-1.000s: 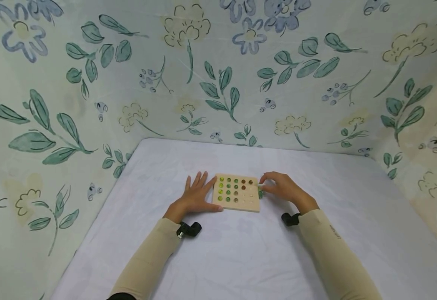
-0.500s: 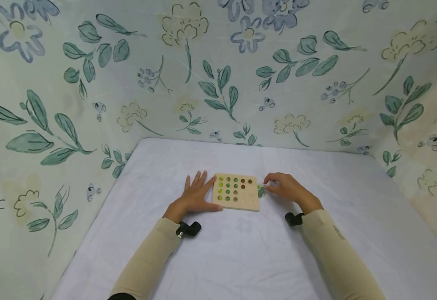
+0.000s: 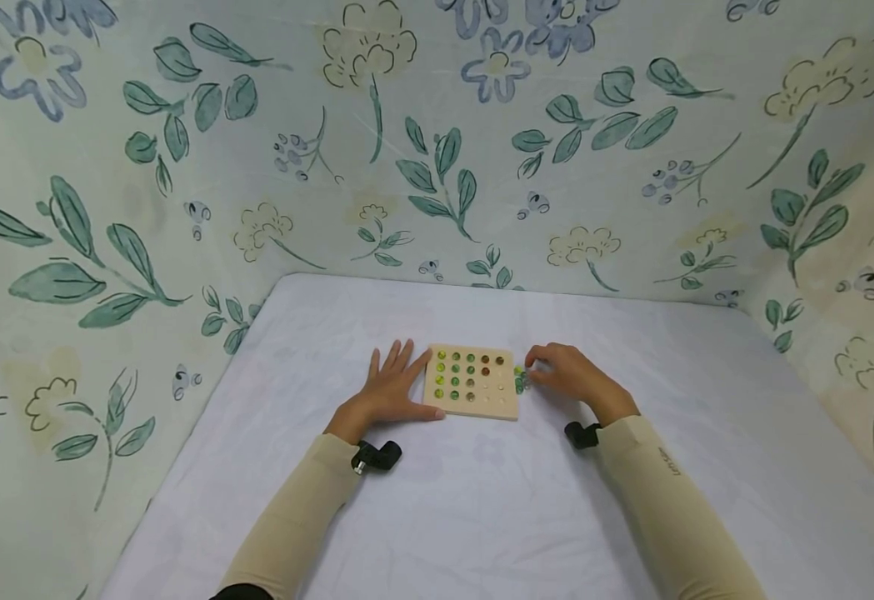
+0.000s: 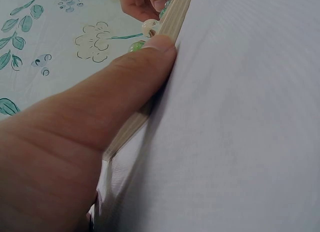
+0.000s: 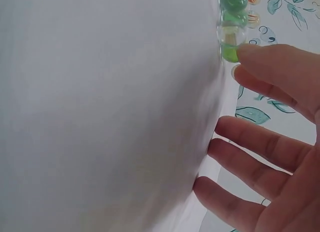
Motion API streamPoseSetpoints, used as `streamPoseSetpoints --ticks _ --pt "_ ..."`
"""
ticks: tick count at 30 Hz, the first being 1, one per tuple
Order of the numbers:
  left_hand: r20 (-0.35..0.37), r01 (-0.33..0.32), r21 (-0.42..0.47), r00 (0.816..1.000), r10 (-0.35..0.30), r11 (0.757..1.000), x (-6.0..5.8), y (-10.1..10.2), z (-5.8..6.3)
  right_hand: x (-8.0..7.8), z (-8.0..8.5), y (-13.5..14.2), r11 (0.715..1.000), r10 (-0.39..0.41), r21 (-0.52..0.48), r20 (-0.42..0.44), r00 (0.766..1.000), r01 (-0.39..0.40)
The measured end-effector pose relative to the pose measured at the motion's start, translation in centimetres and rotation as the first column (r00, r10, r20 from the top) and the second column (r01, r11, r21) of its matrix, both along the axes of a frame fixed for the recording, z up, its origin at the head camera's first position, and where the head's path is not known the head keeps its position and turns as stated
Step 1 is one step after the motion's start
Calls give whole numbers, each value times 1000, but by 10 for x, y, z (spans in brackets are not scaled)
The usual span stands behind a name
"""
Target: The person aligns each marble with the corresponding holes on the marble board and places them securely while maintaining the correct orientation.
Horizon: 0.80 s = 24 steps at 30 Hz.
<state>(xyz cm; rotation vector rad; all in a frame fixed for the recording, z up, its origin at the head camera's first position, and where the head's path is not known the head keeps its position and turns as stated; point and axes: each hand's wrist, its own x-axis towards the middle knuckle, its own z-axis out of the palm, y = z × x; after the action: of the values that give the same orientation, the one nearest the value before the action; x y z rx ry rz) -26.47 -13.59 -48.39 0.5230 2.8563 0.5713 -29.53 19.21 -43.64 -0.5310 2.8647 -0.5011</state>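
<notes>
A pale wooden board (image 3: 492, 408) with rows of round holes lies flat on the table, and glass marbles (image 3: 455, 381) in lime, green and brown fill many of them. My left hand (image 3: 387, 393) spreads over the board's left side, its thumb along the near edge and a fingertip at the far corner. Several loose green and clear marbles (image 5: 234, 17) sit beside the board's right edge. Over them, my right hand (image 3: 567, 372) holds thumb and index finger slightly apart. In the right wrist view its thumb touches or overlaps a lime marble (image 5: 230, 53); the other fingertips rest on the cloth.
A white cloth (image 3: 451, 500) covers the table. Behind it hangs a curtain (image 3: 437, 192) printed with leaves and flowers, which also runs along both sides. A small black camera (image 3: 378, 456) is strapped to the left wrist, another black camera (image 3: 581, 435) to the right.
My right hand has drawn slightly right from the board's edge and then come back a little, so the loose marbles show more. The left hand stays on the board.
</notes>
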Motion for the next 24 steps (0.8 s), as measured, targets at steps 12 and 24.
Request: streamPoseSetpoints --ticks 12,24 --pt "-1 -6 2 1000 6 1000 -1 0 -1 1 2 -4 999 12 31 5 1000 -12" --pt "6 -6 5 1000 6 1000 -1 0 -1 1 3 -6 999 10 46 7 1000 -10"
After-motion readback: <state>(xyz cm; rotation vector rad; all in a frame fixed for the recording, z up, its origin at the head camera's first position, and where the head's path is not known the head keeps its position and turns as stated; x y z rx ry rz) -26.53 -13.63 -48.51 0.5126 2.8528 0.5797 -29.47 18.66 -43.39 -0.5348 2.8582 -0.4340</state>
